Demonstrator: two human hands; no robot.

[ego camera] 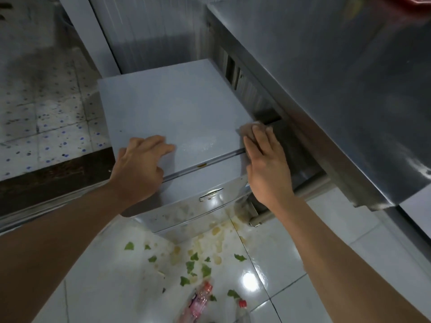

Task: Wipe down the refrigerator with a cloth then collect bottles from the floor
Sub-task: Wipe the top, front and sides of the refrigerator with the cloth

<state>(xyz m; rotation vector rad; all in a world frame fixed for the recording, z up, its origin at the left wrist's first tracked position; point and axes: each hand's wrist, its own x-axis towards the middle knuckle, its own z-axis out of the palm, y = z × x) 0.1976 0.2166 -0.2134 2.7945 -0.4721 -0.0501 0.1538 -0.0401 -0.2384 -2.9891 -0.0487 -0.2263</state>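
The left hand [140, 164] rests on the near edge of the small refrigerator [172, 113], fingers bent, holding nothing. The right hand [263, 159] presses a cloth [250, 127] flat at the right edge, fingers seemingly straight. Two bottles [200, 299] lie on the near floor [303, 252].

Two bare forearms in view, no sleeves down to the frame edge. Left hand [140, 165] and right hand [264, 164] both without gloves, rings, watch or wristbands. Nails short, unpainted where they show.
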